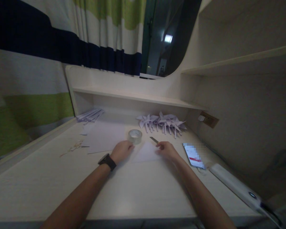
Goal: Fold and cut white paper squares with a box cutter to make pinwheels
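A small white sheet of paper [145, 154] lies on the desk between my hands. My left hand [123, 150], with a dark watch [107, 161] on the wrist, has its fingers closed at the paper's left edge, just in front of a roll of clear tape [135, 136]. At the right side, my right hand [167, 150] has its fingers bent and closed on the paper's edge. A thin dark cutter blade [153, 140] points up and left from beside these fingertips. Whether the fingers also hold it is hidden.
Several paper pinwheels [168, 122] stand at the back, below the shelf [133, 95]. Larger white sheets [105, 136], rolled paper sticks [90, 115] and thin scraps [73, 147] lie left. A phone [193, 156] and a long white device [233, 183] lie right, near a wall socket [209, 119].
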`<control>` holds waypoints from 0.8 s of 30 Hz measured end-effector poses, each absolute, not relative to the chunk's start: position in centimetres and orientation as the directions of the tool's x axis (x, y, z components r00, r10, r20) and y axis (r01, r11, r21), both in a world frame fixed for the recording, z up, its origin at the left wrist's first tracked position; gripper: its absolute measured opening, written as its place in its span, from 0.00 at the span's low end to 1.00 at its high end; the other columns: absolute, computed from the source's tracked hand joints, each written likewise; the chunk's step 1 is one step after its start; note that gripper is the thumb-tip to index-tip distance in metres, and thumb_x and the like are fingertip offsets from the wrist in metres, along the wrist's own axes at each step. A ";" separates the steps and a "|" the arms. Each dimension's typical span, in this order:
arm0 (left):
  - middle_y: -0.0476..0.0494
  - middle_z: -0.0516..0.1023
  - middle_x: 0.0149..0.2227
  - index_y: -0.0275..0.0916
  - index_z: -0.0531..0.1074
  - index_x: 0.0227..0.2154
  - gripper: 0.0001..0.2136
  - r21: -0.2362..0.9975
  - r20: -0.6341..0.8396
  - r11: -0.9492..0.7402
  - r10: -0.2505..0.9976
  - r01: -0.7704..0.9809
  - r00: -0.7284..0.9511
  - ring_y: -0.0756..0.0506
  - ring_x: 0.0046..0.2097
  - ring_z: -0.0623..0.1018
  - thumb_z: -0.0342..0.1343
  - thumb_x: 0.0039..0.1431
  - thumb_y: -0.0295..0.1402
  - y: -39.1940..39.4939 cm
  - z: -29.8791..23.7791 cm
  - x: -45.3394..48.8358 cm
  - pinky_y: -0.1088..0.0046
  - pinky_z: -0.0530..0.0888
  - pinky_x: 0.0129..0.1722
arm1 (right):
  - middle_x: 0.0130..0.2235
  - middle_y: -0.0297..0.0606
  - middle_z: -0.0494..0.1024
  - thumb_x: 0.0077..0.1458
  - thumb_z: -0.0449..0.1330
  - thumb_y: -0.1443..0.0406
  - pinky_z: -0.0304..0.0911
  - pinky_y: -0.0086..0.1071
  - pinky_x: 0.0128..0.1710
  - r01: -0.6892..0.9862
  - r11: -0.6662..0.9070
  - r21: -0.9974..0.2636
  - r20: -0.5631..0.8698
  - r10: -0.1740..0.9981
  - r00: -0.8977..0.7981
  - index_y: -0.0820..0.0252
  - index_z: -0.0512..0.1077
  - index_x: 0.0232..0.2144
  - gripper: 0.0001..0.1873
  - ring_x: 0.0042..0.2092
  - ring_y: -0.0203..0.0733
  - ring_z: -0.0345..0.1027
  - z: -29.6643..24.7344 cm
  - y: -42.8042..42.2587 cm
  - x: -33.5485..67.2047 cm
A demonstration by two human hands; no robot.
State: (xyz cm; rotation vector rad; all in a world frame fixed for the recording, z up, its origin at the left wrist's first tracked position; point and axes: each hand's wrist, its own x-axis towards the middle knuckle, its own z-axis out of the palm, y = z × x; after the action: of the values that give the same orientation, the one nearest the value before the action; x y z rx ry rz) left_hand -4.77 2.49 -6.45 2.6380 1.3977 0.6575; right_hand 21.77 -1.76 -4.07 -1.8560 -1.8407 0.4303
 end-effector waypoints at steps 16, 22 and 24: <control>0.44 0.77 0.27 0.33 0.77 0.32 0.22 0.852 0.227 -0.432 0.813 0.295 0.536 0.46 0.28 0.72 0.48 0.58 0.49 0.4 -4.2 -2.6 0.75 0.63 0.25 | 0.25 0.32 0.72 0.41 0.65 0.62 0.55 0.27 0.25 0.474 0.263 -0.840 0.242 0.964 -0.106 0.62 0.74 0.30 0.12 0.26 0.35 0.63 -4.8 -2.5 21.6; 0.44 0.75 0.23 0.31 0.76 0.27 0.22 0.966 0.112 -0.216 0.848 0.144 0.518 0.49 0.24 0.69 0.52 0.55 0.50 -0.1 -4.7 -2.4 0.76 0.60 0.22 | 0.23 0.31 0.70 0.40 0.65 0.61 0.53 0.26 0.24 0.416 0.239 -0.877 0.202 0.970 -0.133 0.62 0.71 0.23 0.11 0.25 0.33 0.60 -4.9 -2.6 21.0; 0.44 0.76 0.24 0.31 0.76 0.28 0.21 0.980 0.092 -0.168 0.855 0.105 0.510 0.48 0.25 0.70 0.54 0.54 0.49 -0.1 -4.6 -2.4 0.76 0.61 0.23 | 0.22 0.30 0.69 0.39 0.65 0.61 0.53 0.26 0.24 0.388 0.228 -0.893 0.193 0.973 -0.128 0.62 0.70 0.23 0.11 0.24 0.33 0.59 -4.8 -2.6 20.9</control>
State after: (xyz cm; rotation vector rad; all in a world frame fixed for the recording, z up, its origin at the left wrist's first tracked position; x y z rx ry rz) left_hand -2.39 -0.15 -4.63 1.6185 0.8388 0.8258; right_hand 20.91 -2.63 -4.82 -1.2864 -1.6669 0.8821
